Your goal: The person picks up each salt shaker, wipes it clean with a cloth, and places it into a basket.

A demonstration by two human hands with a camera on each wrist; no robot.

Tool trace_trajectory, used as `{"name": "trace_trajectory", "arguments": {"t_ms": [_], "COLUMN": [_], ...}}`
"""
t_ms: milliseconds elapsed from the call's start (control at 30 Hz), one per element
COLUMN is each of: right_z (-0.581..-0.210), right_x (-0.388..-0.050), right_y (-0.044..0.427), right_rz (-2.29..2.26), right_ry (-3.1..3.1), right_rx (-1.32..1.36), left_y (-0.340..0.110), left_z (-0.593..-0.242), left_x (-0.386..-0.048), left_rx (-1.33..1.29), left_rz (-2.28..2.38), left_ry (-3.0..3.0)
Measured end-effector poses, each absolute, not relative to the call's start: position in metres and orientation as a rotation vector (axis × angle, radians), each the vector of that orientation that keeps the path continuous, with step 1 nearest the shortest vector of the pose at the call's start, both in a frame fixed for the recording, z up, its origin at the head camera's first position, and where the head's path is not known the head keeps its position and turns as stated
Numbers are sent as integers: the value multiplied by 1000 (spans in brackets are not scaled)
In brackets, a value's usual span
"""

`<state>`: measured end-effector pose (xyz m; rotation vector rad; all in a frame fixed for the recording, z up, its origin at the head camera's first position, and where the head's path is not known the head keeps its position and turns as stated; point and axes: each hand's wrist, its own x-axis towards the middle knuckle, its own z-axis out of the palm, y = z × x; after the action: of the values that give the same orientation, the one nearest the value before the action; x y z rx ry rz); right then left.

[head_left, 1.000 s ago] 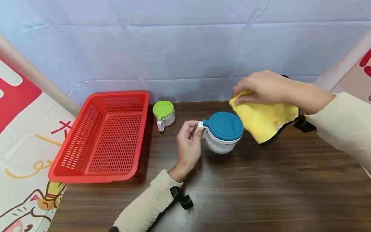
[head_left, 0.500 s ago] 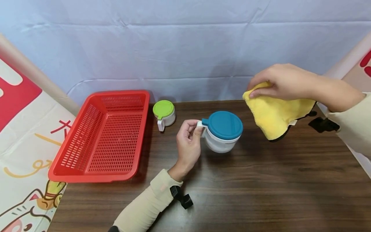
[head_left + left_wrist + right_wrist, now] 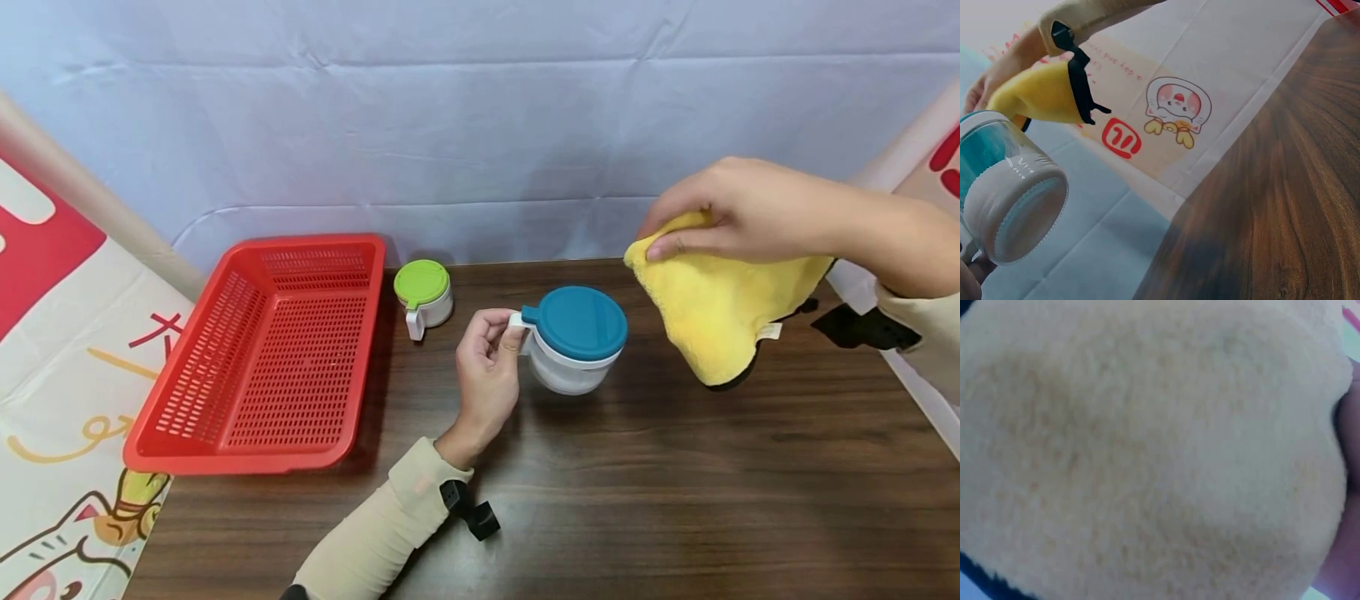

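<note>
By its white handle, my left hand [image 3: 487, 367] holds a clear seasoning jar [image 3: 573, 375] with a blue lid [image 3: 583, 323], raised above the table. In the left wrist view the underside of the jar [image 3: 1019, 203] shows. To the right of the jar and apart from it, my right hand [image 3: 750, 208] pinches a yellow cloth [image 3: 712, 308] with a dark edge, which hangs down from the fingers. The cloth [image 3: 1147, 450] fills most of the right wrist view.
A red plastic basket [image 3: 360, 367] stands on the left of the wooden table [image 3: 637, 500]. Beside it, near the back edge, is a smaller jar [image 3: 437, 312] with a green lid. A pale cloth backdrop [image 3: 480, 133] rises behind.
My right hand has moved right with the yellow cloth, away from the jar, and has slowed in the last half second. The left hand and its jar have hardly moved.
</note>
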<state>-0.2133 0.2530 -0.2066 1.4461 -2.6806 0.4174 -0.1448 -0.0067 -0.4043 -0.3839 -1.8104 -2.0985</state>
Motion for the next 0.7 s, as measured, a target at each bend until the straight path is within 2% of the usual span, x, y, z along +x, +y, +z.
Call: {"name": "trace_trajectory", "arguments": {"t_ms": [367,700], "right_z": [-207,-221], "right_x": [-202,-199], "right_y": [206,165], "right_rz": [518,501], "right_ry": [-2677,-2828], "right_rx": [1687,1727], "left_y": [-7,-4], "left_z": [-402,-403], "left_x": [-145,-145], "left_rx": [-397,-419], "left_rz": [-2084,-2116], "left_ry": [-1815,-1755]}}
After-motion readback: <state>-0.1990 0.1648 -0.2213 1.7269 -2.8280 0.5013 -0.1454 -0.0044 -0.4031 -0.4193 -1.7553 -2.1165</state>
